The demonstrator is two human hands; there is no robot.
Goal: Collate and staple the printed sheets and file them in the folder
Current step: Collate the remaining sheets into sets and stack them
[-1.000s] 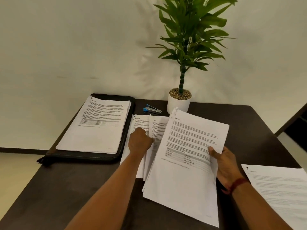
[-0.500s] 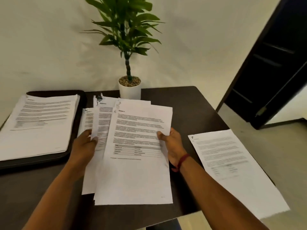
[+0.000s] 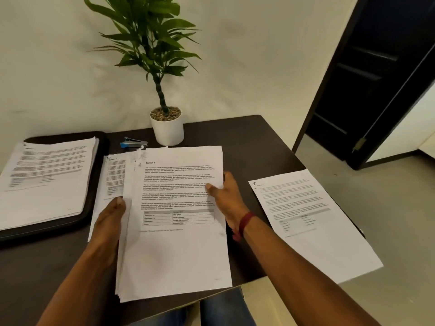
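Note:
A stack of printed sheets (image 3: 179,250) headed "Section 2" is held over the dark table (image 3: 263,142). My left hand (image 3: 110,222) grips its left edge and my right hand (image 3: 227,196) pinches its right edge, thumb on top. Under its left side lies another printed set (image 3: 111,177). The black folder (image 3: 101,147) lies open at the left with a pile of sheets (image 3: 47,180) on it. A blue stapler (image 3: 134,142) sits behind the papers, beside the plant pot. A single printed sheet (image 3: 313,224) lies at the table's right edge, hanging over it.
A white pot with a green plant (image 3: 167,128) stands at the back of the table against the wall. A dark doorway (image 3: 376,78) opens at the right. My legs in blue jeans (image 3: 221,309) show below the table's front edge.
The sheets have been gathered from a fanned spread into a squarer stack, my left hand moving in to grip the left edge. My view has swung right, then back left.

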